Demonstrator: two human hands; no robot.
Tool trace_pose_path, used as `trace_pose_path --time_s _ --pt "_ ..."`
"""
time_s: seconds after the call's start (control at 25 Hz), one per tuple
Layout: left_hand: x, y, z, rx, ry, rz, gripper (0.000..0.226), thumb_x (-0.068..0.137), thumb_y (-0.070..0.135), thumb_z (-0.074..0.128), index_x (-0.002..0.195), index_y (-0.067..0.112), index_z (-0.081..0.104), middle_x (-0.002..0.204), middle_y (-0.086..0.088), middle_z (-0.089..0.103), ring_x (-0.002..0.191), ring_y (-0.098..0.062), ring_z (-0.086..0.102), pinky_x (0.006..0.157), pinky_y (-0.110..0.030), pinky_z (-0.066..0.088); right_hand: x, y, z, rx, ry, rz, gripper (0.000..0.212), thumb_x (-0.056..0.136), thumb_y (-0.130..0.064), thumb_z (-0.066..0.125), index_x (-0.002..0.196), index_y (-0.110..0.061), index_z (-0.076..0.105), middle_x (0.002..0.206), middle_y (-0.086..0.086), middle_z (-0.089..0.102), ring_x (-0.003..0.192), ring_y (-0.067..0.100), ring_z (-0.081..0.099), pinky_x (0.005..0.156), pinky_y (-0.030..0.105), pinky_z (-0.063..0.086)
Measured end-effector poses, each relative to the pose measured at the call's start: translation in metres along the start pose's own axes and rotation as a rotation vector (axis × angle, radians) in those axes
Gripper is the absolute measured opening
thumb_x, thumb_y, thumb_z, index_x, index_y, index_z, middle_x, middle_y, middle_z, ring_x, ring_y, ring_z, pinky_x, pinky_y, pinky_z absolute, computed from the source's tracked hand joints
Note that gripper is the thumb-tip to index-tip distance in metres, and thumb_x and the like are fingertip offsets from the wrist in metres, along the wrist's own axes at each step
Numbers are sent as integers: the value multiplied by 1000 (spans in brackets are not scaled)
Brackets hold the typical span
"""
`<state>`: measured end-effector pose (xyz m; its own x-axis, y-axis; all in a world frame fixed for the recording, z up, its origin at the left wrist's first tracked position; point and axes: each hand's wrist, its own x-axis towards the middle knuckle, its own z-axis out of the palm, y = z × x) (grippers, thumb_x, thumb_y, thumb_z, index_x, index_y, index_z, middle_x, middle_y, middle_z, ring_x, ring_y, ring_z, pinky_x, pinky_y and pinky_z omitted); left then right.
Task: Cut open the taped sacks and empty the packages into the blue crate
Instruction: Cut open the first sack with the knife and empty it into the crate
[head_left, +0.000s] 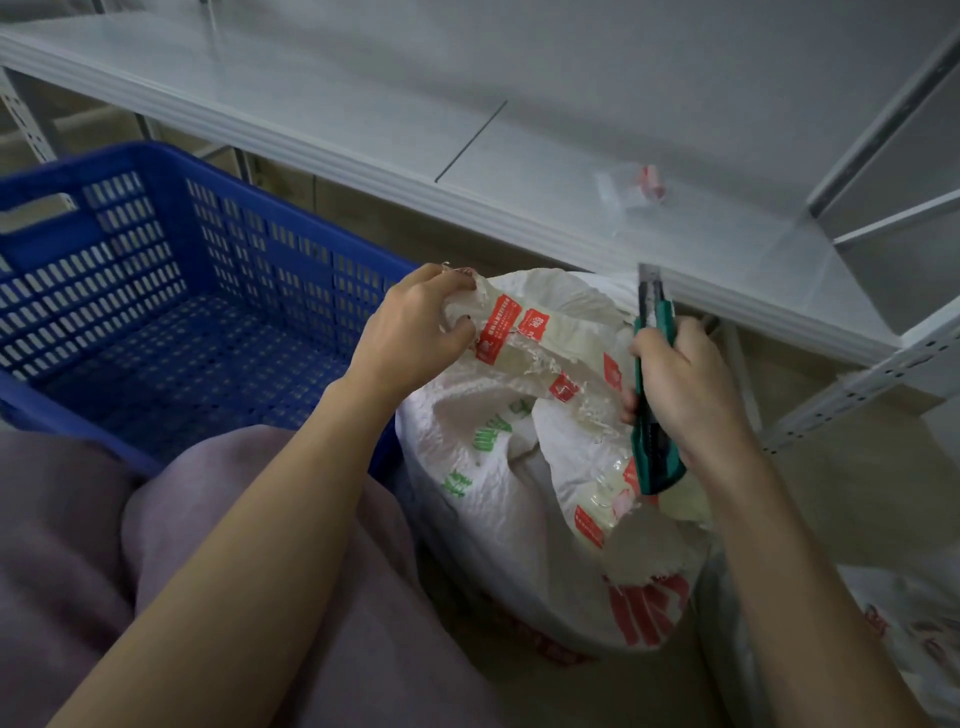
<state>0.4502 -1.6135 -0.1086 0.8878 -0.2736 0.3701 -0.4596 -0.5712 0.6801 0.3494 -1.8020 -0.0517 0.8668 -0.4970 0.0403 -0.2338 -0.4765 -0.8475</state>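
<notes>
Sack (498, 499) tape (524, 338) cut; your left hand (415, 327) grasps flap, right hand (685, 384) grasps knife (655, 415); blue crate (171, 312) unfilled, emptying left.

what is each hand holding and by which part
The left hand pinches the white sack by its taped mouth edge. The right hand grips the green utility knife around the middle of its handle, blade end up.

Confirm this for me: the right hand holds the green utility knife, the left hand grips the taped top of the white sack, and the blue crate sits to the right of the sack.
One detail is wrong: the blue crate sits to the left of the white sack, not to its right, as the head view shows. The rest holds: the right hand holds the green utility knife and the left hand grips the sack's taped top.
</notes>
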Motion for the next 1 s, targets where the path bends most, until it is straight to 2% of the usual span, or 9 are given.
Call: trace_pose_path --time_s 0.08,0.16,0.24,0.32,0.44,0.56,0.68,0.84,1.0 --pt "-1 0 -3 20 17 2 36 83 15 58 119 14 60 117 0 58 108 -20 51 83 -37 48 -10 -8 4 -71 -121 -183 9 97 -16 48 104 -15 54 71 4 62 51 14 63 52 22 50" --pt "-1 1 -7 28 23 17 35 83 11 55 118 12 61 113 -2 59 106 -19 50 79 -27 40 -17 -10 7 -211 -216 -491 16 98 -19 49 112 -18 56 80 -6 62 60 10 64 56 17 50" --pt "-2 2 -10 12 14 32 35 83 7 52 117 10 62 111 -2 59 101 -14 49 78 -21 34 -25 -3 12 -338 -335 -625 26 99 -25 45 123 -18 53 78 -13 57 57 9 59 55 27 52" --pt "-4 0 -11 2 12 33 37 83 6 50 117 10 62 114 -2 58 98 -10 45 79 -19 33 -27 8 14 -504 -334 -651 30 99 -28 43 127 -17 51 78 -10 58 53 7 53 47 28 46" --pt "-6 -2 -10 5 5 34 38 84 5 49 119 10 61 119 -3 55 100 -9 44 78 -18 32 -25 14 14 -613 -300 -608 28 99 -24 43 125 -15 51 87 -6 55 55 1 43 47 15 28" --pt "-7 -1 -11 -9 3 47 37 84 4 48 118 10 60 121 -3 53 101 -10 43 77 -16 31 -26 5 17 -709 -266 -649 29 98 -24 46 124 -13 52 100 2 65 67 12 55 49 15 30" --pt "-9 -1 -13 -27 16 49 36 83 3 48 117 9 61 120 -3 54 95 -12 44 77 -19 34 -30 0 17 -825 -160 -725 33 96 -24 50 127 -16 56 101 4 69 75 22 64 49 22 37" --pt "-13 2 -12 -13 -3 59 38 84 3 48 120 7 59 122 -4 53 111 -17 46 83 -23 39 -29 -12 23 -909 -93 -703 35 97 -27 46 130 -20 54 104 3 69 84 24 65 50 25 30" --pt "-16 3 -15 35 23 64 41 85 2 47 125 6 55 124 -6 53 116 -20 44 88 -28 42 -32 -24 35 -1006 -83 -740 37 98 -29 42 134 -24 50 108 2 67 89 24 64 59 27 36"
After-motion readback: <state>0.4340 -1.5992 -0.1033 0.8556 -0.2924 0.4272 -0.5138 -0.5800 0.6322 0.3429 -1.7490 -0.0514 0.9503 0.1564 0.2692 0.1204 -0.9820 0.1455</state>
